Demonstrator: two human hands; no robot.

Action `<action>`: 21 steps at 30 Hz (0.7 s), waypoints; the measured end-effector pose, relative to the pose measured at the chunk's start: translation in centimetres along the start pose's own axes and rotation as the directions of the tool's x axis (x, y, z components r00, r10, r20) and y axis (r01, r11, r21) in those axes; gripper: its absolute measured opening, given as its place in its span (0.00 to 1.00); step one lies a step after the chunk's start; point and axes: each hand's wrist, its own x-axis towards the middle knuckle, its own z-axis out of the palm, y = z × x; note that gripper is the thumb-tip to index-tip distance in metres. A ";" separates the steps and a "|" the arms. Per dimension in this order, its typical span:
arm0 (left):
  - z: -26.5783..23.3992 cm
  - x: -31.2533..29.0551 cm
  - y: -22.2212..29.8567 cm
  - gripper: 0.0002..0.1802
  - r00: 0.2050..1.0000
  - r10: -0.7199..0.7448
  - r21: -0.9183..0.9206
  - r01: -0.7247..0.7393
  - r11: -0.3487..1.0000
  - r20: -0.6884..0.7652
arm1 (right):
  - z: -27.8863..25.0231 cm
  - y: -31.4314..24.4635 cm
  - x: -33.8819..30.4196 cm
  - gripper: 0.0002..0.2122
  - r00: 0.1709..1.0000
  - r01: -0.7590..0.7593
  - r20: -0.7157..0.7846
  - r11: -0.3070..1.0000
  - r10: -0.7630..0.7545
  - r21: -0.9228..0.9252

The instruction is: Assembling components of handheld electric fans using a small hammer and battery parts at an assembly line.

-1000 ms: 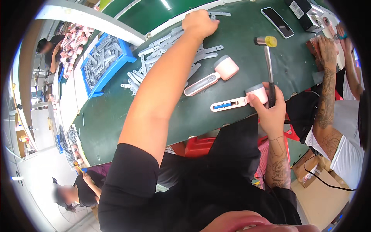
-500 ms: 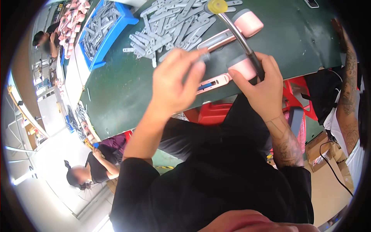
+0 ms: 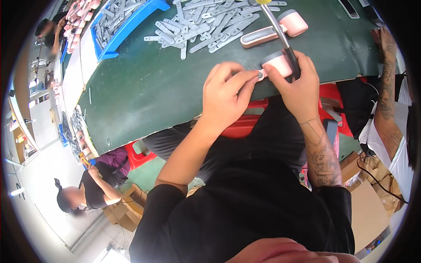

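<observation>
My right hand (image 3: 302, 85) is wrapped round the black grip of a mallet (image 3: 291, 60), whose metal shaft slants away to a yellow head cut by the top edge. Its thumb also steadies a pink, cup-shaped part with a grey rim (image 3: 278, 65). A narrow pink handle (image 3: 263, 73) runs from that part toward my left hand (image 3: 228, 92). Thumb and fingers of the left are pinched at this handle, on a small grey piece (image 3: 260, 75); the hand hides the rest of the handle. Just beyond lies a second pink device with a grey strip in its handle (image 3: 261, 37).
Loose grey strips (image 3: 206, 24) are heaped on the green table (image 3: 149, 96). At the far left stands a blue bin (image 3: 127, 33) of similar strips. A phone (image 3: 348, 8) lies far right. Co-workers sit at both sides; a tattooed arm (image 3: 386, 87) reaches in at right.
My left hand has come right and down onto the handle, covering the part with a blue piece seen before. The right keeps its grip. The view has shifted slightly.
</observation>
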 end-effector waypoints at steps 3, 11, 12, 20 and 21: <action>0.2 -0.4 0.3 0.10 0.969 -0.247 -0.082 0.246 0.966 0.003 | 0.0 -0.2 -0.1 0.25 1.000 -0.007 0.005 1.000 0.007 -0.010; 1.6 -1.1 -1.8 0.08 0.990 -0.128 -0.273 0.109 0.956 -0.053 | -2.2 0.2 -0.6 0.21 0.994 0.070 0.087 0.997 -0.072 0.026; 1.3 -1.3 -1.7 0.08 0.989 -0.138 -0.266 0.117 0.957 -0.060 | -3.7 0.2 -1.1 0.19 0.985 0.082 0.152 0.996 -0.084 0.019; 0.9 -1.1 -1.8 0.06 0.990 -0.138 -0.274 0.124 0.954 -0.033 | -12.2 -2.1 -5.0 0.24 0.845 0.037 0.531 0.985 0.060 -0.170; 0.9 -1.2 -1.8 0.06 0.989 -0.140 -0.278 0.125 0.953 -0.036 | -12.3 -2.5 -5.2 0.23 0.859 -0.002 0.506 0.988 0.082 -0.157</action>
